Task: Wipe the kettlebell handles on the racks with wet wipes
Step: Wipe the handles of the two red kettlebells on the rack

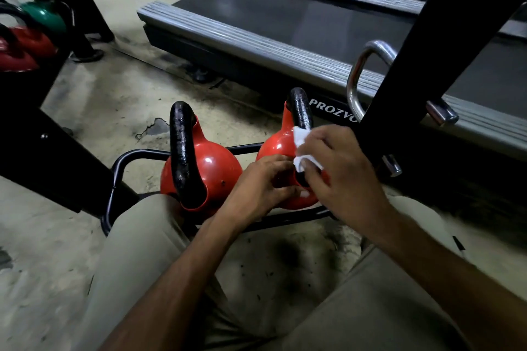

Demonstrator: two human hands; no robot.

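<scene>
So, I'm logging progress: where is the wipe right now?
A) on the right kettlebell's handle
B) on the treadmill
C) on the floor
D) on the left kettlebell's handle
A: the right hand holds the wipe against the black handle of the right kettlebell.

Dim, overhead-lit scene — glossy glare spots, wide-angle edge warping.
</scene>
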